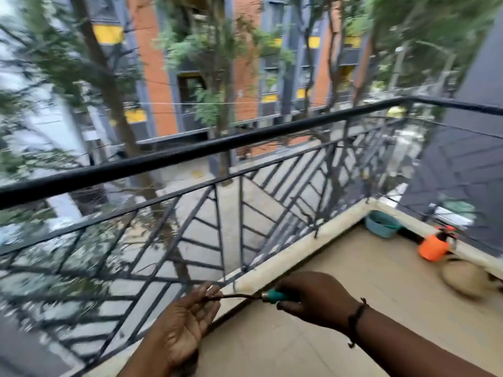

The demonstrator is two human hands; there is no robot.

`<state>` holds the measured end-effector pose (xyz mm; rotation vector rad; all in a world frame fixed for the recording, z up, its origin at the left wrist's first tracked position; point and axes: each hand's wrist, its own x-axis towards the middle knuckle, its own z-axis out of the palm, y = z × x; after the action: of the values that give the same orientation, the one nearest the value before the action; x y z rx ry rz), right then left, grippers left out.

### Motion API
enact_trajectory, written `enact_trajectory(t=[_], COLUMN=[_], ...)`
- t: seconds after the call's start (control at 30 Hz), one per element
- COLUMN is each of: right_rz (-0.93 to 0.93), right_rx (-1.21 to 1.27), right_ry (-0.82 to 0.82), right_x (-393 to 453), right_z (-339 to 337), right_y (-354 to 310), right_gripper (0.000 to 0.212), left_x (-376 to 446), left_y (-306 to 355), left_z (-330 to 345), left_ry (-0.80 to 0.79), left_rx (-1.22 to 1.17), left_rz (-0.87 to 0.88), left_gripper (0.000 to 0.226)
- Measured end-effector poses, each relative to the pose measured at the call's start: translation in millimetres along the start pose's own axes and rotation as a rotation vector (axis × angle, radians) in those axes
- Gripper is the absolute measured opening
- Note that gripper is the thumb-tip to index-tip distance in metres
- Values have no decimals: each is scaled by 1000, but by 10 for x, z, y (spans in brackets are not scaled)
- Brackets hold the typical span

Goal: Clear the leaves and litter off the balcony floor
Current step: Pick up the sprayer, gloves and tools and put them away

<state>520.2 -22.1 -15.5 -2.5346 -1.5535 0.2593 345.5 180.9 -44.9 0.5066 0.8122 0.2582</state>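
My right hand [313, 300] grips the teal handle of a small garden tool [277, 296] near the bottom centre. Its thin dark metal end curves left to my left hand [187, 322]. That hand is palm up with fingers mostly straight, and its fingertips touch the metal end. Both hands hover over the pale stone kerb [288, 257] at the foot of the black railing [190, 151]. The beige tiled balcony floor [367, 289] lies to the right. The picture is blurred, and I make out no leaves or litter on the floor.
A teal tub [381, 227] sits in the far corner. Beside it stand an orange spray bottle [432, 248] and a tan rounded object [462, 278]. The railing runs along the left and far sides, with a street, trees and buildings beyond.
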Motion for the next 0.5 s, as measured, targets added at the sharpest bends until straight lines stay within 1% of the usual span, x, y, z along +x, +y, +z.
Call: enact_trajectory(t=[0.07,0.17,0.27,0.3,0.37,0.43,0.5], right_rz=[100,228,362,400,500,605,681], right_rx=[-4,18,163,270,582,932,1284], right_ry=[62,129,172,191,321,459,575], right_x=[-184,-442,-721,-774,-973,-1139,-1284], right_z=[-150,-343,-477,-528,-597,-657,-703], right_y=[264,615,963,1028,1292,1587,1886], right_gripper=[39,39,38,34,25,25,26], left_x=[116,280,468,511,669,811,899], left_y=[-87,-180,-315,-333,-477,-659,-852], left_z=[375,897,1359,1458,1787,2102,2415], left_ry=[-56,-141,-194,-202,-220,-243,-260], left_rx=[75,156,189,181,195,184,210], left_rz=[-14,-16,-47,-50,-88,-113,-127], left_gripper=[15,15,18,18,17,14,21])
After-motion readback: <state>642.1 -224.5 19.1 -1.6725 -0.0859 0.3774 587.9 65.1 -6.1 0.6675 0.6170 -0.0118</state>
